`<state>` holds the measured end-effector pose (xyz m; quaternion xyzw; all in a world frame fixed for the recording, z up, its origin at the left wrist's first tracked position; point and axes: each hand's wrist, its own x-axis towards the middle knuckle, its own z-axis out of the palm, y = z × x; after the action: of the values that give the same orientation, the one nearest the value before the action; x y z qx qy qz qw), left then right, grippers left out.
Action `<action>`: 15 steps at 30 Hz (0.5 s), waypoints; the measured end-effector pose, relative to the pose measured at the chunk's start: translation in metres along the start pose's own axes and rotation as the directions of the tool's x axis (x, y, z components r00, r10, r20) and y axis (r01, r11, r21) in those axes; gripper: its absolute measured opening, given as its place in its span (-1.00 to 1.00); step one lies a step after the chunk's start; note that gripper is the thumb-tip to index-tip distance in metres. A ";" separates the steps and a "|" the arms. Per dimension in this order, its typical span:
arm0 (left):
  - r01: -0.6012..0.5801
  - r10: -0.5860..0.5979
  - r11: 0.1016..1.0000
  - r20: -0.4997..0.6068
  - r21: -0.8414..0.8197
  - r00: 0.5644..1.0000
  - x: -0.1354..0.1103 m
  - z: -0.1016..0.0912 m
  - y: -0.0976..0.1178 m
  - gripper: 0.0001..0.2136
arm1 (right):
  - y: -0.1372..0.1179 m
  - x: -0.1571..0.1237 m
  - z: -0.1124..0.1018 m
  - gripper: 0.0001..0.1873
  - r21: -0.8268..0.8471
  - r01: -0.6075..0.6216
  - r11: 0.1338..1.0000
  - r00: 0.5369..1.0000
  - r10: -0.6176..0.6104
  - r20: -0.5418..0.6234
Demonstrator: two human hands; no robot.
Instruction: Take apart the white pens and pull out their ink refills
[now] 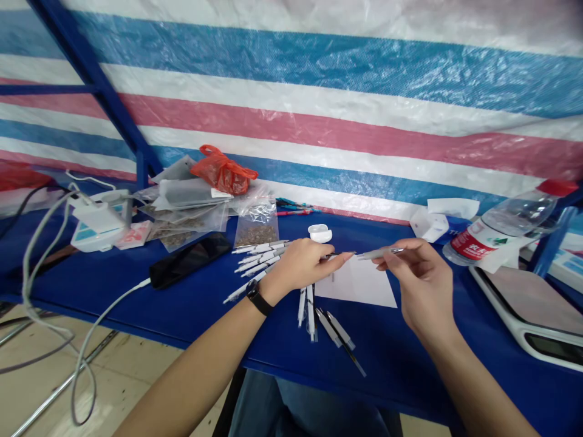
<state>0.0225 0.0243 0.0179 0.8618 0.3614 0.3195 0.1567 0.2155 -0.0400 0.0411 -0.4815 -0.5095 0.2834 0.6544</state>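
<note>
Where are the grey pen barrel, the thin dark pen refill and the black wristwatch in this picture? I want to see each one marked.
grey pen barrel point(378, 253): head view, on its middle.
thin dark pen refill point(337, 255): head view, on its shaft.
black wristwatch point(262, 305): head view, on its strap.

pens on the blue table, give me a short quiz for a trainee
1. Which hand holds the thin dark rod?
2. True or false: the grey pen is in the right hand.
3. What colour is the cap of the plastic water bottle?

Key: 1. the left hand; 2. true; 3. red
</note>
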 end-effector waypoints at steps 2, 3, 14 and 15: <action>0.004 -0.004 1.000 -0.001 0.008 1.000 0.000 0.000 0.001 -0.42 | 0.001 0.000 0.000 -0.79 0.002 0.021 1.000 0.999 -0.021 -0.034; 0.006 -0.006 1.000 0.000 0.011 1.000 0.000 0.000 0.001 -0.41 | 0.001 0.000 0.000 -0.79 0.000 0.031 1.000 0.998 -0.031 -0.046; -0.009 0.008 1.000 0.040 0.030 0.999 0.000 -0.002 0.005 -0.50 | 0.001 0.001 0.001 -0.71 0.043 -0.023 0.999 1.000 0.023 -0.004; -0.012 0.010 0.999 0.042 0.043 0.999 0.000 -0.003 0.006 -0.51 | 0.002 0.002 0.001 -0.70 0.045 -0.024 0.999 1.000 0.024 -0.002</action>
<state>0.0232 0.0203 0.0227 0.8735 0.3601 0.2944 0.1435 0.2154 -0.0378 0.0403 -0.4732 -0.4963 0.3019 0.6623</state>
